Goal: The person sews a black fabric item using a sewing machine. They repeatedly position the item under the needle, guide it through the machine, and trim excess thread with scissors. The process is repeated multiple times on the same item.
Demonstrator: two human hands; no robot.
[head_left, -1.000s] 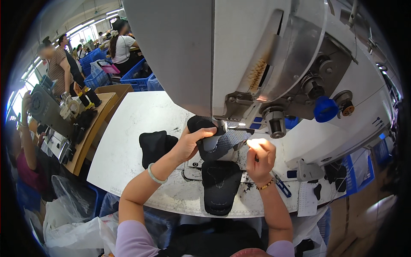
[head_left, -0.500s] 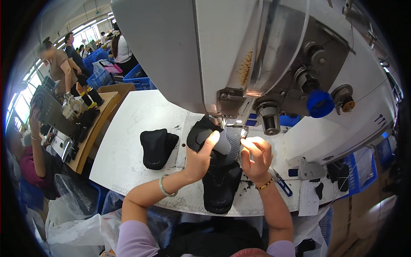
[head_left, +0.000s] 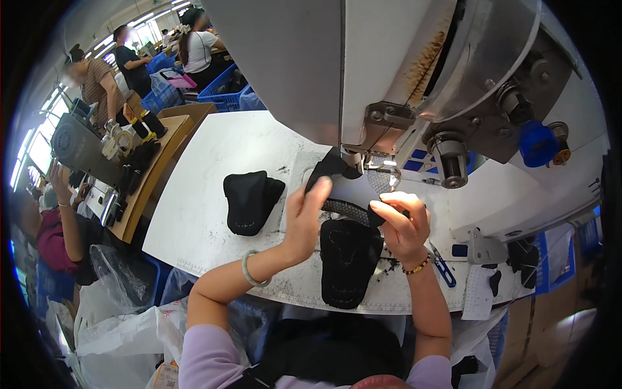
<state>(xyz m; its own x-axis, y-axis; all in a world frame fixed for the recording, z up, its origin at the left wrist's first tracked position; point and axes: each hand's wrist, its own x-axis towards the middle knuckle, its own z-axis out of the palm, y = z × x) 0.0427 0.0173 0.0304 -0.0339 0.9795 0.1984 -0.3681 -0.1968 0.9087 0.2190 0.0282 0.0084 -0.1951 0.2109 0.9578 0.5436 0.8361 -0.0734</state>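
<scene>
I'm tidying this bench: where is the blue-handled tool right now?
In the head view, the blue-handled tool lies on the white tabletop, right of centre, between the beaded bracelet and the white sheet.

Left hand [head_left: 303, 223] now uncurled, black piece [head_left: 348, 210] freshly bowed open

A fabric piece [head_left: 350, 211] lies at the right hand's [head_left: 407, 228] grip, beneath the sewing machine [head_left: 382, 52]. On the table [head_left: 184, 194], a second piece [head_left: 350, 272] lies just before the grip, overlapping pieces [head_left: 249, 204] left beyond the left hand [head_left: 303, 220], a cutter [head_left: 444, 269] to the right, a paper sheet [head_left: 478, 295] farther right.
</scene>
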